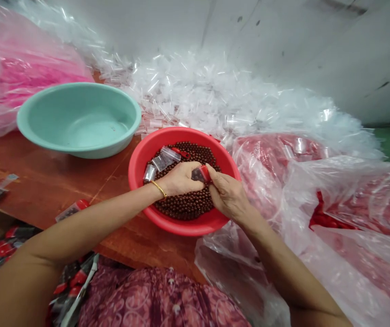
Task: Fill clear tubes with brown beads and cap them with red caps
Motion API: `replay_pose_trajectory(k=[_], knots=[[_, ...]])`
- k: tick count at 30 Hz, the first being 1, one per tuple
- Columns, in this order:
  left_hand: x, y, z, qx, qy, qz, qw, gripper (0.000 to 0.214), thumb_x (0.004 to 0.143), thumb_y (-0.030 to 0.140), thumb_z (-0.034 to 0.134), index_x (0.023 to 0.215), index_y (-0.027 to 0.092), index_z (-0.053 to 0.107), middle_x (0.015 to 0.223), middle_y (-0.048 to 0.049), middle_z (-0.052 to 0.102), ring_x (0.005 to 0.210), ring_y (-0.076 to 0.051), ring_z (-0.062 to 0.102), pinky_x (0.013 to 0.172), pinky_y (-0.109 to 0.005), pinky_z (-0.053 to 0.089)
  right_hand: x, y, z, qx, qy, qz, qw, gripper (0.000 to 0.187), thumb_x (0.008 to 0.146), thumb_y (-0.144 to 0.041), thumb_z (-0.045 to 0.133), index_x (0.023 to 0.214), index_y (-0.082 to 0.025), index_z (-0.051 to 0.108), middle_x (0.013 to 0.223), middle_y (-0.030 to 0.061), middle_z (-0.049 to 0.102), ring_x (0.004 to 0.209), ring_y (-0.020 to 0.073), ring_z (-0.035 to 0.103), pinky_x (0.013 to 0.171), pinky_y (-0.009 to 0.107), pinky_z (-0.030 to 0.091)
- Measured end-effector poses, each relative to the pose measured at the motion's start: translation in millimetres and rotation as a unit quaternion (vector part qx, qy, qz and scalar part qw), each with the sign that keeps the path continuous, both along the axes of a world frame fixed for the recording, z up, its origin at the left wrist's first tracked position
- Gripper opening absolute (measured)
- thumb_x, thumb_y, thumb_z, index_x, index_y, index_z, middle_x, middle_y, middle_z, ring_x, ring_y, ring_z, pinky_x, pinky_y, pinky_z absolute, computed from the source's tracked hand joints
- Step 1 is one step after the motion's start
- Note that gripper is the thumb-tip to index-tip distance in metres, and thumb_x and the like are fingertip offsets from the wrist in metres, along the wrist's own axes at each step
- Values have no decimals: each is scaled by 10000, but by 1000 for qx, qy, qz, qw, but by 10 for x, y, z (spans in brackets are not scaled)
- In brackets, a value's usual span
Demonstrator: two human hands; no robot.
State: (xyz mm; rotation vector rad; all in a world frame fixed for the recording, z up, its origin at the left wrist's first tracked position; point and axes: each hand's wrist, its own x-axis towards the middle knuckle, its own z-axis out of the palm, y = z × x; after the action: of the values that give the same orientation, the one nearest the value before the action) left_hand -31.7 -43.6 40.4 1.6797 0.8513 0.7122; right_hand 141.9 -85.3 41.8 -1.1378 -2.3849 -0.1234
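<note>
Capping by the look of it: small bottle between both hands, over the red basin

Head view, centre: gripping bottle by its clear end with left hand, fingers wrapped narrow around it. Pinching at red cap with right hand, fingertips close together. Dark contents showing through the clear wall. Holding bottle roughly on its side, above red basin and its loose brown balls.

Step in hand, judging from grip: fitting or tightening cap on a filled bottle. Can't tell whether fully seated.

Next move probably calls for firm hold on clear end, straight push or twist at cap, no tipping cap-end down until tight. Otherwise, risk of spilling balls.

Same view, around: clear tubes on top of the balls, teal basin off to the left, heap of clear tubes behind, bag of red pieces to the right. Another red-capped bottle lying on table, just beside left forearm.
</note>
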Motion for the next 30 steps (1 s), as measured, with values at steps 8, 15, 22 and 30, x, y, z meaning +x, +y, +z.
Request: replay_pose_trajectory(k=[8, 15, 22, 30], knots=[[16, -3, 20, -26, 78, -1, 997, 120, 613, 209, 526, 716, 179, 470, 543, 47, 493, 458, -98, 459, 457, -213, 335, -1, 94, 41, -135, 75, -29, 988, 384, 835, -225, 421, 1162, -190, 619, 822, 69, 676, 713, 176, 620, 686, 299, 512], [67, -16, 55, 71, 115, -62, 989, 134, 592, 210, 576, 599, 177, 446, 553, 34, 457, 499, -95, 398, 473, -222, 301, -260, 395, 18, -272, 397, -80, 873, 686, 913, -588, 97, 1168, -192, 595, 886, 62, 617, 719, 143, 586, 657, 281, 488], [31, -94, 67, 139, 209, -53, 966, 108, 581, 198, 611, 625, 177, 515, 517, 8, 453, 508, -151, 437, 534, -273, 360, -417, 429, -51, -421, 332, -30, 844, 701, 903, -624, 87, 1439, -230, 312, 1325, 76, 511, 1162, 168, 513, 1023, 378, 392], [60, -94, 209, 159, 160, -4, 974, 131, 628, 217, 634, 729, 163, 570, 583, 18, 487, 562, -132, 448, 595, -256, 351, -488, 381, 259, -306, 453, -111, 830, 645, 951, -467, 29, 1243, -165, 518, 1226, 93, 573, 1097, 174, 546, 952, 380, 425]])
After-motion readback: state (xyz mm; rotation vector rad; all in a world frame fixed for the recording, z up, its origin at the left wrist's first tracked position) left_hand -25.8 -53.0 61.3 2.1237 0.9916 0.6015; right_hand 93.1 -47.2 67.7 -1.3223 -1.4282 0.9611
